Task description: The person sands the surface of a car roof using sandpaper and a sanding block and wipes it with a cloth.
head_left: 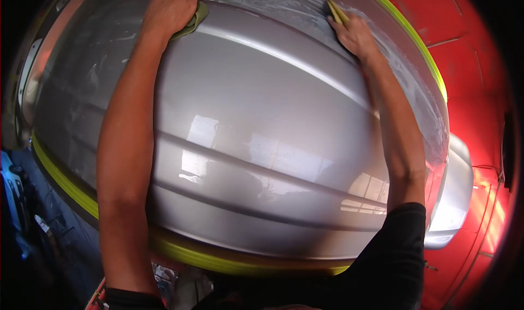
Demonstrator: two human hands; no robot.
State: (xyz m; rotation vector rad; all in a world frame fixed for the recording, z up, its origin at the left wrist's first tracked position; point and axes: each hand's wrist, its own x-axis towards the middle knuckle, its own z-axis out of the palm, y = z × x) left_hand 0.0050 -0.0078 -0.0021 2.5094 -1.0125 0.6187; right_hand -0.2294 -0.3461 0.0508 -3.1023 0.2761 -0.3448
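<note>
A curved silver car panel [262, 97] with raised lines fills most of the head view. At its far left part, my left hand [172, 10] is closed over a bunched green cloth [197, 19], pressed to the surface. My right hand [356, 35] is closed on a flat yellow pad [338, 12] at the far right part; the pad's inner end is hidden by the fingers. Whitish wet smears [273, 4] lie on the panel between and around both hands. Fainter streaks show left of my left hand.
Yellow-green tape [408, 29] runs along the right edge, and more tape [218, 260] follows the near edge. A silver rounded part [453, 192] sticks out at the right. Beyond lies a red surface [464, 70]. Dark blue objects [16, 187] stand at lower left.
</note>
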